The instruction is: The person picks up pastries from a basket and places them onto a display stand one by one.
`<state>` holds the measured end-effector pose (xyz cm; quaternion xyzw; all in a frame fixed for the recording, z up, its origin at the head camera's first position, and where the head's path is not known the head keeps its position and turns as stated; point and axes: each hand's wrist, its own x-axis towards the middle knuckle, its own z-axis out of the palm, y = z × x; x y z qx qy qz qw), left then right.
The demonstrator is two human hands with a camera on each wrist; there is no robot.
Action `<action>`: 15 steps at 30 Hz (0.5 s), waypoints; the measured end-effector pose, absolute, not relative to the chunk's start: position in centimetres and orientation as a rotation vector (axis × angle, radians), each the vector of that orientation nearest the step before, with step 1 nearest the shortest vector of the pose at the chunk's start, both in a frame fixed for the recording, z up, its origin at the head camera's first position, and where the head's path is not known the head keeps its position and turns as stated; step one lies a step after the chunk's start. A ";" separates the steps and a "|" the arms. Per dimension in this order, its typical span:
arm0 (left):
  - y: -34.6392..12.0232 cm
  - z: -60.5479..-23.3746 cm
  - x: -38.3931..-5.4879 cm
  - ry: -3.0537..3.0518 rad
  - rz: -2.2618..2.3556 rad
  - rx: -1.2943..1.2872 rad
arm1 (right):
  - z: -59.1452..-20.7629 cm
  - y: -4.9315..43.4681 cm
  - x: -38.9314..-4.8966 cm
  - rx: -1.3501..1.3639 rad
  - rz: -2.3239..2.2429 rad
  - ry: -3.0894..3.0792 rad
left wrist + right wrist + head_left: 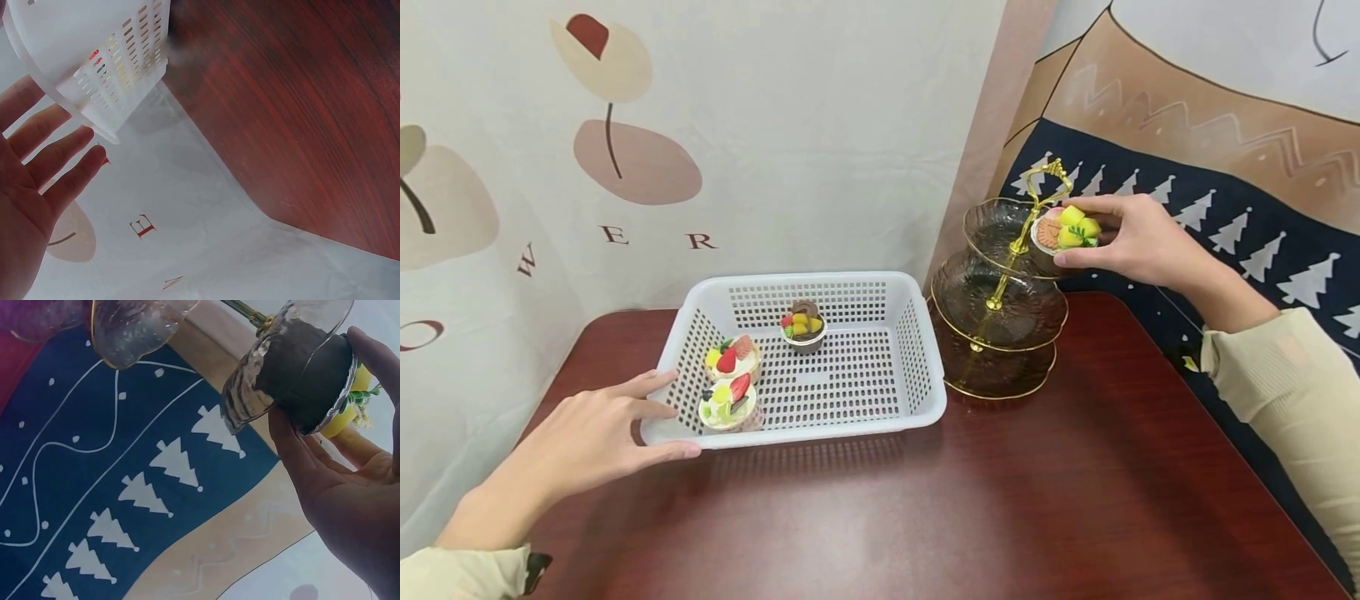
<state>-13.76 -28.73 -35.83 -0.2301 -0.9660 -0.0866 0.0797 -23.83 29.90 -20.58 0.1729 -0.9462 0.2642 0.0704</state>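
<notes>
My right hand (1142,240) pinches a toy cupcake (1066,230) topped with yellow fruit chunks, a biscuit and green leaves. It holds the cupcake at the top plate of a three-tier stand (953,304) with gold rims. The right wrist view shows the cupcake's dark cup (319,394) over the clear plate's edge; whether its base touches the plate I cannot tell. My left hand (583,437) rests at the left end of a white slotted basket (842,427), fingers fairly straight against the rim. Inside are a chocolate cupcake (805,329) and two cream-topped cupcakes, one (733,360) behind the other (727,404).
Basket and stand sit side by side on a dark red wooden table (917,508). Behind them hangs a pale printed cloth (820,142). A navy cloth with white trees (1195,208) hangs at the right, close behind the stand.
</notes>
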 end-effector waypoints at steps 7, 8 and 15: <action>-28.8 -35.8 -13.8 -2.891 -0.250 -0.692 | -20.7 30.5 -24.3 0.542 0.855 -2.856; -28.8 -35.8 -13.8 -2.890 -0.250 -0.693 | -20.7 30.6 -24.4 0.547 0.865 -2.861; -28.7 -35.7 -13.8 -2.882 -0.250 -0.702 | -20.8 31.1 -24.7 0.544 0.927 -2.921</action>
